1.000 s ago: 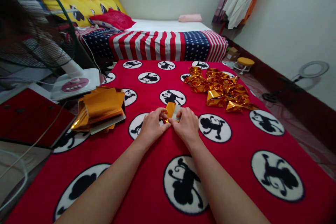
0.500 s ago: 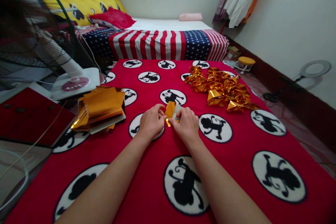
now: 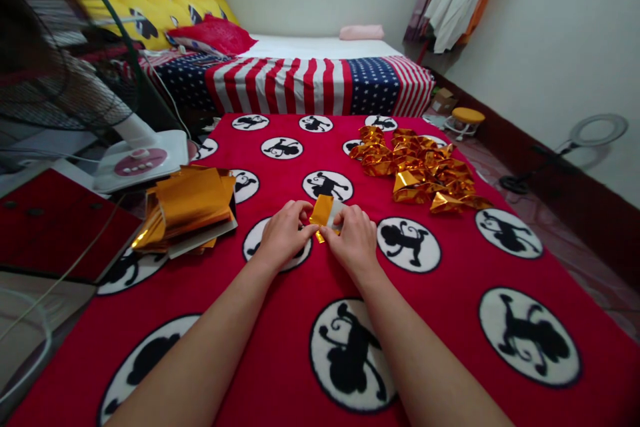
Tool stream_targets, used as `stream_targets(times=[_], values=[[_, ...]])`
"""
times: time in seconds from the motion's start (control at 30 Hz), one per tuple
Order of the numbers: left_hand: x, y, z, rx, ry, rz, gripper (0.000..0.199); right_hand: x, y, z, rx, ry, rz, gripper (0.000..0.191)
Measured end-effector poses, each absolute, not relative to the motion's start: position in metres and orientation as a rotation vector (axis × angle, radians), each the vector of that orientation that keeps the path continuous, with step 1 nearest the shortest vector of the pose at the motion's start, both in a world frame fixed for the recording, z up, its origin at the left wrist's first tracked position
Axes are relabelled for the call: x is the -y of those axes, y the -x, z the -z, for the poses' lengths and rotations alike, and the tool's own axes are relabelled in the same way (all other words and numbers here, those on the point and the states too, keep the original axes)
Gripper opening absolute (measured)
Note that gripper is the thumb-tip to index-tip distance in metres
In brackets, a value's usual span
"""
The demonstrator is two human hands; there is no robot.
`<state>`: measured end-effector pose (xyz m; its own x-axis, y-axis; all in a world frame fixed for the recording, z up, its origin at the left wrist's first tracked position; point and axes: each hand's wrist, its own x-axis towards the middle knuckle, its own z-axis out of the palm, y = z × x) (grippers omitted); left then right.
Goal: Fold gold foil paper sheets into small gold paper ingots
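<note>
Between my hands, low over the red cloth, is a small sheet of gold foil paper (image 3: pixel 323 208), partly folded, with a pale grey face showing on its right. My left hand (image 3: pixel 287 230) pinches its left lower edge, thumb pointing inward. From the other side my right hand (image 3: pixel 354 230) grips the paper with thumb and curled fingers. Both thumb tips come close together at the bottom fold. A stack of flat gold foil sheets (image 3: pixel 193 203) lies to the left of my hands. Beyond them on the right sits a heap of folded gold foil pieces (image 3: pixel 420 167).
The red cloth (image 3: pixel 440 320) with round monkey prints covers the table. On the left, a fan (image 3: pixel 145 153) stands by a dark red box (image 3: pixel 55 227). Behind are a bed (image 3: pixel 300 83), a yellow stool (image 3: pixel 467 115) and a ring light (image 3: pixel 597 130) at the right.
The gold paper shows a little more of its front near the left thumb, which has shifted slightly. Both hands keep hold of it. The whole view has moved slightly.
</note>
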<state>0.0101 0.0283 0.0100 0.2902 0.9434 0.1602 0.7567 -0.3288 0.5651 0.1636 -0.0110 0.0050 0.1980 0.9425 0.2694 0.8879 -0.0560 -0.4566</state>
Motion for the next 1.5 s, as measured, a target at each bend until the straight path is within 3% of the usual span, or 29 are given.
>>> stream_targets(times=[0.47,0.73,1.07,1.23,1.37,1.5], values=[[-0.023,-0.008,-0.015,-1.429,-2.23,-0.621,0.061,0.011,-0.163,-0.005,1.691,1.957,-0.143,0.023],[-0.033,-0.01,-0.008,-1.472,-1.985,-0.726,0.024,0.012,-0.164,-0.002,1.647,1.909,-0.125,0.024],[-0.033,-0.012,0.001,-1.372,-1.74,-0.975,0.021,0.012,-0.165,-0.004,1.343,1.581,-0.215,0.021],[-0.034,-0.003,-0.009,-1.069,-1.61,-0.828,0.028,0.008,-0.17,-0.004,1.091,1.297,-0.511,0.031],[-0.032,0.004,-0.021,-0.985,-1.557,-0.732,0.034,0.007,-0.173,-0.004,1.112,1.16,-0.87,0.024],[-0.036,0.007,-0.02,-1.03,-1.478,-0.934,0.04,0.009,-0.172,-0.005,1.148,1.164,-0.952,0.018]])
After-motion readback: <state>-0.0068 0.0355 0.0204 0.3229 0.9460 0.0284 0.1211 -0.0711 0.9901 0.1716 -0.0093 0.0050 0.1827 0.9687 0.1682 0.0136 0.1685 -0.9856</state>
